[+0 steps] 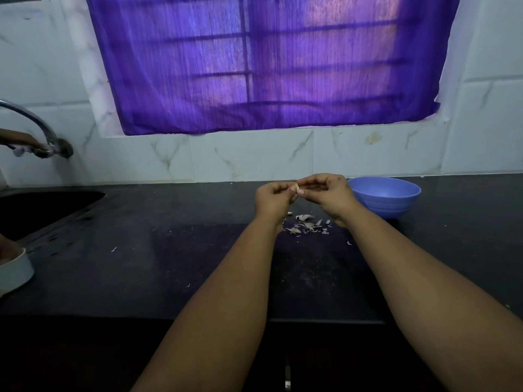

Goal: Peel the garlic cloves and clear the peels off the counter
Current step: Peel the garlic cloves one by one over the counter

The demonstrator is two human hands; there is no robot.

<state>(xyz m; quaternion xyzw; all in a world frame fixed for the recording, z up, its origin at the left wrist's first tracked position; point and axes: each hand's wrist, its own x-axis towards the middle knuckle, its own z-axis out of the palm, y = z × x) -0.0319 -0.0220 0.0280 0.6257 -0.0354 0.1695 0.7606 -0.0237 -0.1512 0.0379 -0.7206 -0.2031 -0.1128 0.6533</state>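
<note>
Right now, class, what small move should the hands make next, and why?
Probably pull the skin off: both hands, left hand and right hand, pinch one garlic clove above the peels on the counter.

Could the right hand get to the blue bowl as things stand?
Probably yes. The right hand is just beside the blue bowl with nothing between them, though its fingers are pinching a garlic clove together with the left hand.
</note>
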